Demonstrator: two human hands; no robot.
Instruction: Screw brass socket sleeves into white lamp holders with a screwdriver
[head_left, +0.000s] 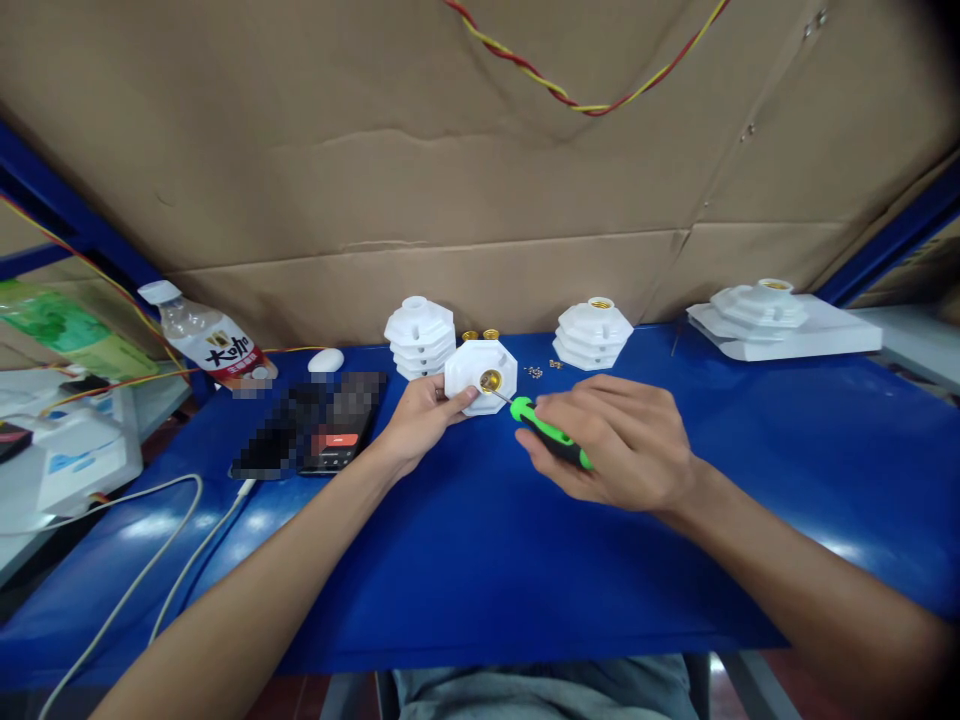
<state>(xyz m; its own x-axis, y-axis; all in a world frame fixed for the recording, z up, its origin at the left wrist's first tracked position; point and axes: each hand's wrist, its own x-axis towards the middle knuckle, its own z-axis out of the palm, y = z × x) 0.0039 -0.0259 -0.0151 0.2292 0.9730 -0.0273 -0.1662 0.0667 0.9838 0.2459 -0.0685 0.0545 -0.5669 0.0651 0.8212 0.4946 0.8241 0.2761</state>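
Observation:
My left hand (424, 415) grips a white octagonal lamp holder (459, 372) by its left side, its socket facing me. Inside that socket a brass-coloured metal part (491, 381) shows. My right hand (622, 440) is wrapped round the green and black handle of a screwdriver (553, 432). The shaft points left into the socket, but whether the tip touches a screw is too small to tell. Just behind the held piece lie two brass-coloured rings (490, 335). Small screws (534, 372) are scattered in little piles to its right.
Lamp holders stand in a left stack (420, 330) and a right stack (594, 335). Another lamp holder (757, 305) sits on a white box (840, 328). To the left are phones (341, 425), a white case (325, 360), a bottle (210, 335) and a cable (217, 550) on the blue table (510, 590).

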